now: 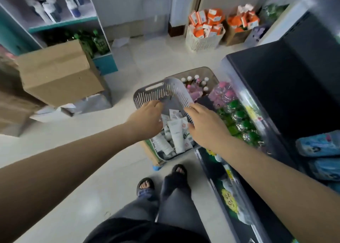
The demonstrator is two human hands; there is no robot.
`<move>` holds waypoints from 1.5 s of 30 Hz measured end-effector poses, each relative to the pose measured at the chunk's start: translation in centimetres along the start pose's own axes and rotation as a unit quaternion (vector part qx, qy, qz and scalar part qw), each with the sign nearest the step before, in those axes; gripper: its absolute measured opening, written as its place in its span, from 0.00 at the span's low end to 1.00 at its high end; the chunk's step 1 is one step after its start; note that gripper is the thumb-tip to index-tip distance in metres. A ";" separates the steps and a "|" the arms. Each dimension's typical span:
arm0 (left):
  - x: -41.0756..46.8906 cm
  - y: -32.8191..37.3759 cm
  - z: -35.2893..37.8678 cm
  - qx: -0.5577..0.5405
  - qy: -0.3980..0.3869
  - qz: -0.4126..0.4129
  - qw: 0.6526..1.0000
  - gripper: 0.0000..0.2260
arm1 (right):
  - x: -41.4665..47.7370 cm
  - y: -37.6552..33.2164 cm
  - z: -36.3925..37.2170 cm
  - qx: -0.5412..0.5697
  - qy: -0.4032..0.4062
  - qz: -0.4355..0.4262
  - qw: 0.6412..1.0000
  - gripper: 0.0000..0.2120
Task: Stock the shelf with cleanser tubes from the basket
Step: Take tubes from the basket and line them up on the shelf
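A grey slotted basket (160, 94) stands on the floor in front of my feet, with several white cleanser tubes (177, 134) piled loosely inside. My left hand (147, 119) reaches over the basket's left side; its fingers bend down into the basket and their tips are hidden. My right hand (204, 125) hovers over the tubes on the right, its fingers stretched out against the slotted right wall and its thumb above a tube. The dark shelf unit (276, 88) runs along my right.
The shelf's low tier holds green and pink packets (237, 117), and blue items sit higher right. A second basket of small bottles (195, 83) lies behind. Cardboard boxes (57, 73) stand left, and baskets of orange boxes (206, 26) at the back wall.
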State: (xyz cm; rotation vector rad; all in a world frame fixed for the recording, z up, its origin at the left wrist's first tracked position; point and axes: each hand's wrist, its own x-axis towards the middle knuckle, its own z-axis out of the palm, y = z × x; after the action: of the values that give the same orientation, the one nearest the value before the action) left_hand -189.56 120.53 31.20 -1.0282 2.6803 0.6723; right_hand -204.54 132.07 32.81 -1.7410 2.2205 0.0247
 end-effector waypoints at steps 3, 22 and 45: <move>1.7 -2.0 3.1 -0.039 -0.036 -0.058 0.997 0.22 | 2.9 0.7 3.1 0.000 -0.067 -0.021 0.998 0.23; 14.7 -5.3 20.6 -0.050 -0.257 -0.247 0.933 0.13 | 16.2 8.3 22.0 0.048 -0.250 -0.052 0.965 0.20; 21.0 -10.4 25.4 0.067 -0.300 -0.257 0.916 0.13 | 22.9 10.4 26.7 0.031 -0.284 -0.070 0.956 0.16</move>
State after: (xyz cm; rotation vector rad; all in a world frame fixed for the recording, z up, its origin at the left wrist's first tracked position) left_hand -197.67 113.54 -1.68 -1.1822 1.8027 0.5613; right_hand -212.82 118.69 -0.26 -1.5973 1.6629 0.3694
